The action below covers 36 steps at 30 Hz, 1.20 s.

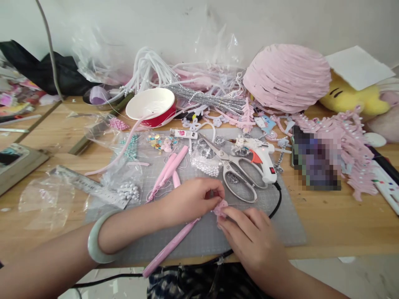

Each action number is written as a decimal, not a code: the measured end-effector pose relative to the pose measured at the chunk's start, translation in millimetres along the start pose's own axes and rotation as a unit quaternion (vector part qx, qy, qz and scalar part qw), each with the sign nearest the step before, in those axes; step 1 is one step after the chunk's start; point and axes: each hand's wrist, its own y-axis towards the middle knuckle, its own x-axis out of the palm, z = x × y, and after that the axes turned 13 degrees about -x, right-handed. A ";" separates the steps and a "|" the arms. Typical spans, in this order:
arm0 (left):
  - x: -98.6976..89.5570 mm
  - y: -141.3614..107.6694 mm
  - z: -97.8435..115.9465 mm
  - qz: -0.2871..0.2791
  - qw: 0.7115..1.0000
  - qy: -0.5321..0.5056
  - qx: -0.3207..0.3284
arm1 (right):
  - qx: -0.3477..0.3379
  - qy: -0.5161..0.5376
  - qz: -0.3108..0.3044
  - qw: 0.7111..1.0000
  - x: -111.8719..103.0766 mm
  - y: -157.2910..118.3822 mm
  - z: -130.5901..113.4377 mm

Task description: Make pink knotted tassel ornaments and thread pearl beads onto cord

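Note:
A small translucent pink ornament [220,209] sits between my two hands over the grey cutting mat [274,228]. My left hand [191,201], with a pale green bangle [93,241] on its wrist, has curled fingers, thumb and fingertips closed at the ornament's upper edge. From the right, thumb and fingers of my right hand [254,234] pinch the ornament. A pink tassel [171,249] extends from beneath my left hand past the table's front edge; whether it joins the ornament is hidden. Just beyond my hands lie scissors [240,174] with grey handles.
A white hot glue gun [264,162] lies right of the scissors, its black cable running off the mat. Further pink tassels [170,168], a bag of pearl beads [205,164] and a ruler [93,189] lie around. Behind stand a red-and-white bowl [158,120] and a large pink bundle [286,79].

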 end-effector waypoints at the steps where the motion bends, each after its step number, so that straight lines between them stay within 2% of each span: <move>1: 0.6 0.6 -1.0 -0.001 1.000 -0.001 -0.002 | 0.004 0.000 -0.001 1.000 -0.2 0.2 -0.3; 9: -0.3 -0.1 1.2 -0.003 1.000 0.021 0.006 | 0.007 0.003 -0.002 1.000 -2.7 1.9 -2.4; 14: -5.3 -3.2 -0.7 0.025 0.998 0.053 0.039 | 0.016 0.014 0.027 0.999 -6.5 1.4 2.5; 20: -2.9 -13.1 -5.0 0.049 0.987 0.106 0.114 | 0.013 -0.010 0.052 0.999 -8.0 -2.4 5.9; 26: 4.6 -19.6 -7.1 0.054 0.984 0.136 0.104 | 0.028 -0.025 0.050 0.998 -4.8 -3.6 7.0; 36: 13.9 -19.9 -12.7 0.086 0.978 0.170 0.090 | 0.009 -0.022 0.018 1.000 -3.0 -1.5 3.8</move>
